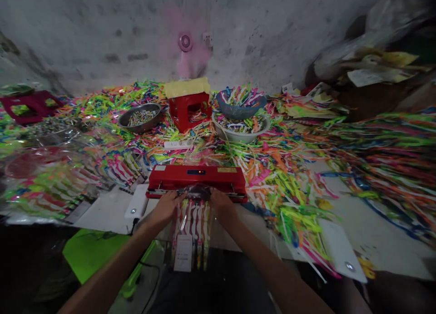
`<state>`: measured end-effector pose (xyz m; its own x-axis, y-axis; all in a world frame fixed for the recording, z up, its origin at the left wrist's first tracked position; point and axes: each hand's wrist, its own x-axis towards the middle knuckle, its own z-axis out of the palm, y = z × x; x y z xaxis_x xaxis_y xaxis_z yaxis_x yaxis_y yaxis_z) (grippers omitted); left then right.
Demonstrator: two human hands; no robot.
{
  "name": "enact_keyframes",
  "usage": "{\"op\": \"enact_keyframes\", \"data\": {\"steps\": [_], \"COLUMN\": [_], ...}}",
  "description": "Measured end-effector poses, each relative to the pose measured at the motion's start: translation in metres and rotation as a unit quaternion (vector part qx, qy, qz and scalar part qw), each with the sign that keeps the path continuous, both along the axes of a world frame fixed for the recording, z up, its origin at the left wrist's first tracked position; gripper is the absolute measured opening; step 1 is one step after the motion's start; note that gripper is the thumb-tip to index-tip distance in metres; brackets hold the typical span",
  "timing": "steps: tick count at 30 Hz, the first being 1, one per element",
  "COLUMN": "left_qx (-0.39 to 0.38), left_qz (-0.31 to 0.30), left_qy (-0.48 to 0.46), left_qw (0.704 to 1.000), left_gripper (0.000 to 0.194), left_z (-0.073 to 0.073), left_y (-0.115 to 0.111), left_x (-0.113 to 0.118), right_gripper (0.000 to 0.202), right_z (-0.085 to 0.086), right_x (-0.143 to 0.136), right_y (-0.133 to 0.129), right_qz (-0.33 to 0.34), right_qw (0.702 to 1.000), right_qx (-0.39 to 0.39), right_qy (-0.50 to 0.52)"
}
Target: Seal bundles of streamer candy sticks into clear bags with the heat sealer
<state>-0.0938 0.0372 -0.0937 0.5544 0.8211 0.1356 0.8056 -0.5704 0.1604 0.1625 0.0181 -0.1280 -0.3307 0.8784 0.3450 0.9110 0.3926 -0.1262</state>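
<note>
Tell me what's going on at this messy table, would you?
Someone's left hand and right hand are holding the top of a clear bag at the front of a red machine. The bag hangs over the table edge, with colorful strips and a white label inside. Loose, brightly colored strips are heaped around the machine, more filled bags lie to the left, and a pink fan stands behind.

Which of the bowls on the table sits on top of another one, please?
The blue bowl, resting on the white bowl; the grey metal bowl stands apart, left of both.
</note>
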Motion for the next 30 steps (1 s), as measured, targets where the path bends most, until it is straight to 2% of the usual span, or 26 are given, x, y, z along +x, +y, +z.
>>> {"op": "enact_keyframes", "data": {"steps": [3, 6, 10, 12, 18, 23, 26, 30], "left_qx": [-0.001, -0.003, -0.021, -0.045, -0.058, -0.086, -0.108, -0.133], "left_qz": [0.016, 0.026, 0.043, 0.05, 0.088, 0.017, 0.043, 0.082], "left_qy": [-0.034, -0.085, -0.202, -0.232, -0.219, -0.167, -0.175, -0.221], "left_qw": [0.999, 0.996, 0.978, 0.97, 0.97, 0.982, 0.978, 0.963], "left_gripper": [0.064, 0.064, 0.049, 0.039, 0.034, 0.034, 0.033, 0.025], "left_z": [0.003, 0.013, 0.032, 0.039, 0.055, 0.066, 0.07, 0.071], "left_y": [-0.002, 0.001, 0.021, 0.037, 0.082, 0.096, 0.101, 0.106], "left_x": [0.003, 0.008, 0.011, 0.009, 0.0, 0.014, 0.016, -0.001], "right_gripper": [0.044, 0.044, 0.044, 0.044, 0.044, 0.047, 0.046, 0.044], "right_z": [0.002, 0.003, 0.002, 0.002, 0.001, 0.003, 0.012, 0.035], "right_x": [0.0, 0.0, -0.001, -0.002, -0.005, -0.007, -0.008, -0.007], "right_y": [-0.001, -0.002, -0.002, -0.002, -0.001, -0.002, -0.003, 0.002], "right_qz": [-0.002, -0.01, -0.011, -0.009, -0.021, -0.037, -0.034, -0.037], "right_qw": [1.0, 1.0, 0.999, 0.999, 0.998, 0.997, 0.997, 0.995], "right_qx": [-0.006, -0.004, -0.006, -0.008, -0.016, -0.019, -0.046, -0.085], "right_qy": [0.012, 0.022, 0.031, 0.037, 0.054, 0.066, 0.05, 0.022]}}
